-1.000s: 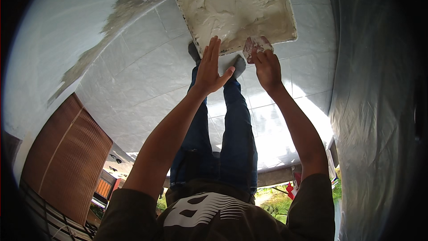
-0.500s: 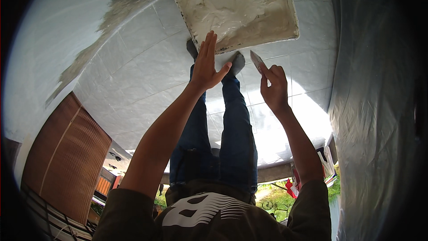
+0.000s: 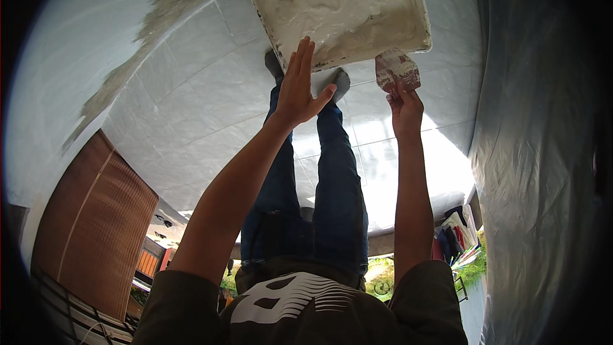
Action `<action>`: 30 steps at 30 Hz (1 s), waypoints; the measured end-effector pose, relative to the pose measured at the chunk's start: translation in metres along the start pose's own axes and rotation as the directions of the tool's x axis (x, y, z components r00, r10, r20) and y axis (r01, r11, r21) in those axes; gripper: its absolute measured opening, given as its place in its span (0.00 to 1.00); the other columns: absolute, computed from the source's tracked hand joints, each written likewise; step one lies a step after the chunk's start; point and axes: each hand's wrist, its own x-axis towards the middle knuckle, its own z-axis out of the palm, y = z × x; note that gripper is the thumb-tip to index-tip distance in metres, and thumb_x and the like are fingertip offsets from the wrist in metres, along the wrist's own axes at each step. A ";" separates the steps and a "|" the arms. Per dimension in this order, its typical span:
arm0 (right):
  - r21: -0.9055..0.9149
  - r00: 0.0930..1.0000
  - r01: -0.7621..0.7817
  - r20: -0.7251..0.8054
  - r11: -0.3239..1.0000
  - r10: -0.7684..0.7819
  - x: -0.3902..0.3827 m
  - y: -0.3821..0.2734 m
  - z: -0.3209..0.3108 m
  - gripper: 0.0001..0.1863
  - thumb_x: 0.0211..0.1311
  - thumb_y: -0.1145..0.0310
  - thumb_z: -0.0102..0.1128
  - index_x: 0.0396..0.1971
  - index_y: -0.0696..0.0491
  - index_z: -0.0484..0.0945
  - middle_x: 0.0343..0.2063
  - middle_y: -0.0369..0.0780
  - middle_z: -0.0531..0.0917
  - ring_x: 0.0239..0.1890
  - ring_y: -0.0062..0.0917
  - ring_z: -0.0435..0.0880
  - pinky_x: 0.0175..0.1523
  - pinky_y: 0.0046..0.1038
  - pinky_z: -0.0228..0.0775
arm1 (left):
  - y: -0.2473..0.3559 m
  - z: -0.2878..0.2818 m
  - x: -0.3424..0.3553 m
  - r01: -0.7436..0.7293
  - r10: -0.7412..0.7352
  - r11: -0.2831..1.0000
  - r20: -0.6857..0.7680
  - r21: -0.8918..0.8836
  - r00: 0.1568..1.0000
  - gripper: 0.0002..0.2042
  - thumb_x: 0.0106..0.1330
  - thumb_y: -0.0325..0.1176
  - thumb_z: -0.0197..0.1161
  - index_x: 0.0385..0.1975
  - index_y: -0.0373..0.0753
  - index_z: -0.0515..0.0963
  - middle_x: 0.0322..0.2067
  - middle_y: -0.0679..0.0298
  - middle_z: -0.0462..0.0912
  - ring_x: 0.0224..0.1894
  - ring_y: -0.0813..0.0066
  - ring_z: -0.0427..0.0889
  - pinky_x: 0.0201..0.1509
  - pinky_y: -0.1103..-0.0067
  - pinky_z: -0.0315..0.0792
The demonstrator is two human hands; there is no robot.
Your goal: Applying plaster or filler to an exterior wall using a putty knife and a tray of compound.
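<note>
A rectangular tray [image 3: 421, 22] with a dark, worn rim is spread with off-white paste [image 3: 345, 0], ridged and uneven on top. My left hand [image 3: 300, 89] reaches over its lower left edge. The fingers are stretched out together with the thumb apart, and nothing shows in them. Whether the fingertips touch the paste I cannot tell. My right hand [image 3: 407, 112] pinches a flat scraper blade [image 3: 397, 71] by its lower edge. Pale paste smears the blade's reddish-brown face, which is turned toward me just below the tray's lower right corner.
My feet [image 3: 341, 83] in dark footwear stand at the tray's near edge on grey tiles [image 3: 211, 76]. Plastic sheeting [image 3: 536, 172] hangs along the right. At left is a pale wall [image 3: 83, 45] with a rough grey patch, and a brown blind [image 3: 96, 223] below it.
My right hand has turned the scraper from edge-on to face-on and raised it slightly to the right, close to the tray's corner. The left hand has barely shifted.
</note>
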 end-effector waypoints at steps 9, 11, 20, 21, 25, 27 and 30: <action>-0.728 0.625 0.685 0.601 -0.018 -0.498 -0.037 -0.082 0.016 0.06 0.66 0.77 0.62 0.41 0.58 0.82 0.40 0.42 0.82 0.45 0.33 0.84 0.48 0.32 0.79 | -0.006 0.000 -0.002 0.009 -0.009 1.000 -0.015 -0.005 1.000 0.46 0.69 0.55 0.58 0.76 0.34 0.44 0.76 0.43 0.49 0.78 0.45 0.48 0.79 0.54 0.44; -0.632 0.543 0.727 0.768 -0.268 -0.339 -0.024 -0.111 0.032 0.06 0.65 0.78 0.62 0.40 0.57 0.83 0.40 0.41 0.83 0.44 0.34 0.84 0.50 0.33 0.79 | -0.007 -0.001 -0.002 0.001 -0.002 1.000 -0.032 -0.007 0.999 0.46 0.69 0.56 0.58 0.76 0.34 0.44 0.75 0.43 0.49 0.78 0.44 0.48 0.79 0.54 0.45; -0.337 0.407 0.851 0.908 -0.402 0.100 0.026 -0.144 0.088 0.04 0.64 0.76 0.61 0.37 0.56 0.82 0.35 0.37 0.82 0.41 0.33 0.82 0.49 0.35 0.78 | -0.019 -0.003 -0.014 0.037 -0.037 0.999 -0.073 -0.005 0.997 0.46 0.66 0.55 0.61 0.75 0.33 0.47 0.74 0.41 0.50 0.77 0.45 0.50 0.78 0.54 0.47; -0.339 0.420 0.861 0.895 -0.379 0.151 0.029 -0.144 0.093 0.05 0.63 0.77 0.62 0.38 0.57 0.81 0.36 0.38 0.83 0.42 0.34 0.82 0.50 0.36 0.77 | -0.020 -0.003 -0.015 0.041 -0.042 0.999 -0.076 -0.007 0.996 0.46 0.66 0.55 0.61 0.75 0.33 0.47 0.74 0.41 0.50 0.77 0.45 0.50 0.78 0.54 0.47; -0.324 0.411 0.883 0.884 -0.341 0.224 0.039 -0.133 0.108 0.05 0.64 0.77 0.61 0.38 0.57 0.81 0.35 0.39 0.82 0.42 0.34 0.81 0.50 0.37 0.77 | -0.023 -0.004 -0.016 0.032 -0.034 0.999 -0.094 -0.023 0.995 0.46 0.66 0.54 0.62 0.75 0.33 0.48 0.74 0.41 0.51 0.77 0.43 0.51 0.78 0.54 0.48; -0.295 0.388 0.891 0.889 -0.345 0.243 0.044 -0.120 0.110 0.03 0.64 0.75 0.60 0.35 0.56 0.81 0.35 0.38 0.82 0.40 0.34 0.81 0.49 0.37 0.77 | -0.024 -0.005 -0.015 0.029 -0.031 0.999 -0.099 -0.022 0.995 0.46 0.66 0.54 0.62 0.75 0.33 0.48 0.74 0.41 0.51 0.77 0.43 0.51 0.78 0.54 0.48; -0.291 0.392 0.872 0.897 -0.392 0.205 0.045 -0.104 0.110 0.03 0.65 0.75 0.60 0.36 0.56 0.80 0.34 0.40 0.81 0.40 0.35 0.81 0.50 0.38 0.76 | -0.025 -0.006 -0.013 0.022 -0.025 0.999 -0.105 -0.025 0.994 0.47 0.65 0.54 0.63 0.75 0.33 0.48 0.74 0.40 0.51 0.77 0.42 0.51 0.78 0.54 0.49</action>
